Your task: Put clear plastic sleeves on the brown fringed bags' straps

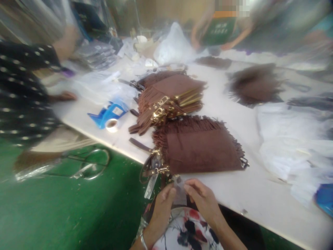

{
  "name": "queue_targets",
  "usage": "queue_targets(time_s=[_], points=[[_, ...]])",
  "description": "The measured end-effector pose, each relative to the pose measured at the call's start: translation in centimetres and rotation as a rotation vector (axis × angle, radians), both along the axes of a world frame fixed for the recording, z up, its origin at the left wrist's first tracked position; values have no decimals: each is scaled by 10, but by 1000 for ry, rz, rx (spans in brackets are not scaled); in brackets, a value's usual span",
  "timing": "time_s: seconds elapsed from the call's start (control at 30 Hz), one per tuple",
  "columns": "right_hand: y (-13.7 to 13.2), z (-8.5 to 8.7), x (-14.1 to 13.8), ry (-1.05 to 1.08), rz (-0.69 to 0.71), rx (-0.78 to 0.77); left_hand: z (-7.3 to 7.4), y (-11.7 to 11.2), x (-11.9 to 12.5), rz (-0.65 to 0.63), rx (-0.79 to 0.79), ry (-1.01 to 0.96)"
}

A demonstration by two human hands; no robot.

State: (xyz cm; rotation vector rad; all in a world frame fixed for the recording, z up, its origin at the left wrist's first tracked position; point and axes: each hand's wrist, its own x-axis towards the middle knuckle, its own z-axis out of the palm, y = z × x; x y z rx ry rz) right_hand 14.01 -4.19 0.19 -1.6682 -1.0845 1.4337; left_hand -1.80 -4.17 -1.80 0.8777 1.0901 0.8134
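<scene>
My left hand [160, 205] and my right hand [203, 199] meet at the near edge of the white table [234, 194], fingers pinched together on a small clear plastic piece [180, 194] between them. Just beyond lies a brown fringed suede bag [200, 146] with gold hardware and a dark strap [145, 166] hanging over the table edge. Behind it sits a stack of several more brown fringed bags [171, 93]. The picture is smeared by motion.
A blue tape dispenser [109, 113] and a tape roll [112, 125] sit left of the stack. White plastic bags [293, 146] pile at the right. Another person in a dotted dark top [20, 93] is at the left, and one more stands at the far side [223, 27]. Green floor [65, 208] lies below.
</scene>
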Motion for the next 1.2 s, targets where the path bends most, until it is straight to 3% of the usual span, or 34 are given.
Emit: queue_targets(time_s=[0.2, 0.43, 0.63, 0.77, 0.97, 1.2], points=[[8, 0, 1, -55, -21, 29, -2, 5, 2, 20, 17, 57], [15, 0, -9, -154, -56, 81, 2, 13, 12, 144, -49, -111], [10, -5, -27, -213, -181, 162, 2, 18, 18, 267, -135, -236], [8, -5, -33, -180, -156, 182, 3, 16, 12, 266, -216, -329], [9, -3, -29, -173, -103, 169, 11, 19, 6, 228, -271, -313], [7, -8, -28, -116, -155, 113, 14, 24, 14, 223, -280, -274]])
